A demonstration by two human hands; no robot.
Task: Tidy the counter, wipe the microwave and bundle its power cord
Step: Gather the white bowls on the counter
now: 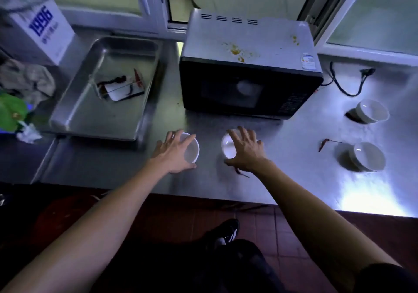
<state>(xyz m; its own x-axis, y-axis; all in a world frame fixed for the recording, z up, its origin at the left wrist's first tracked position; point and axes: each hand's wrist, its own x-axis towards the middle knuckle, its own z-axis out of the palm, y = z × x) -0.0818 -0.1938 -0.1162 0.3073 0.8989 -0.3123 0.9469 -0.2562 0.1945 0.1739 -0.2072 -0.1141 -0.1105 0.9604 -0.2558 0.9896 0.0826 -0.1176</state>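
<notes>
Tray (67,120) left of microwave (248,75), power cord (346,87) right, four bowls (191,150) in front

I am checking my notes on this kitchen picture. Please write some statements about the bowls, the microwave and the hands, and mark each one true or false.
1. Four white bowls stand on the counter. True.
2. The top of the microwave is clean. False: it has yellow stains.
3. The power cord lies unbundled to the right of the microwave. True.
4. The metal tray is on top of the microwave. False: it sits on the counter to its left.
5. The left hand and right hand are each at a separate bowl. True.
</notes>
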